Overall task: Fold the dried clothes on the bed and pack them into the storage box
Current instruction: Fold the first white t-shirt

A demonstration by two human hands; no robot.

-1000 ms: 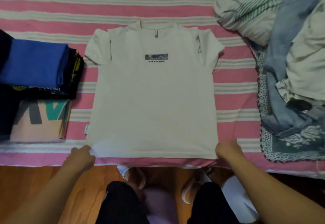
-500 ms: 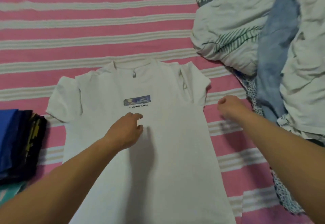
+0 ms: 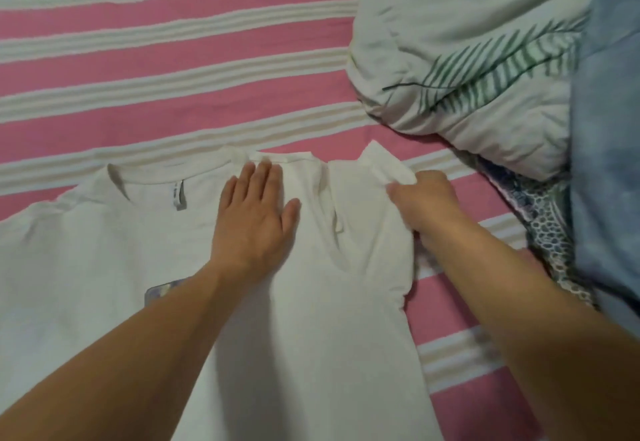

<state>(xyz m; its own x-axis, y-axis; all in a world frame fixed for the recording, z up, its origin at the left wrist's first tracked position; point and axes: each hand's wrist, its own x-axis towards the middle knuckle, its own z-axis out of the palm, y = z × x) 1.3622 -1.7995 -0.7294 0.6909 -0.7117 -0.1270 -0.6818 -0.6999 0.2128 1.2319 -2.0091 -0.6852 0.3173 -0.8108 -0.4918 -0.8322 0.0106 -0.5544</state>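
White cotton-look T-shirt, one item, laid front-up and flat on the pink-and-cream striped bedspread. Neckline toward the far side of the bed, with a small label showing inside the collar. A corner of a printed chest patch shows just left of the left forearm.

Left hand: palm down, fingers straight and close together, thumb spread outward, pressing flat on the shirt's shoulder area just right of the neckline. The shirt lies directly beneath this hand and extends to both sides of it.

Right hand: fingers curled, pinching the outer edge of the shirt's right sleeve. The sleeve cloth is raised and creased at the pinch, bunching between the two hands; the sleeve lies left of and under the knuckles.

Adjacent items, right side of the bed: a crumpled pale quilt with a green leaf print; a blue garment lying over it; a patterned dark cloth beneath both, just beside the right forearm.
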